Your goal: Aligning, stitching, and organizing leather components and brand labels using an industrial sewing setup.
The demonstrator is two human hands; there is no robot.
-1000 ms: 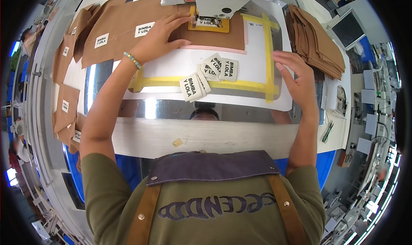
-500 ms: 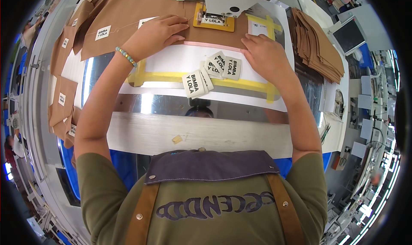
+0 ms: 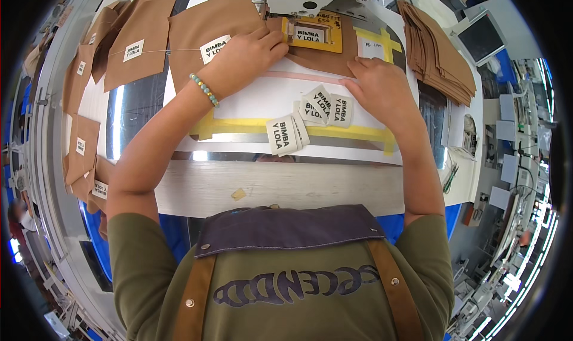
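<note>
1 brown cloth pc (image 3: 319, 60) lying under yellow frame (image 3: 335, 35) | L hand (image 3: 253, 51) resting by frame, grip can't tell | R hand (image 3: 381, 85) sitting nr cloth edge, thumb/fingers apart | risk: uneven pull skewing white label (image 3: 309, 35)

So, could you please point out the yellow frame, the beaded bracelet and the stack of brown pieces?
Yellow frame (image 3: 336, 37): head view, on its right side bar.
Beaded bracelet (image 3: 206, 89): head view, midway along its visible beads.
Stack of brown pieces (image 3: 438, 57): head view, middle of the pile.
</note>
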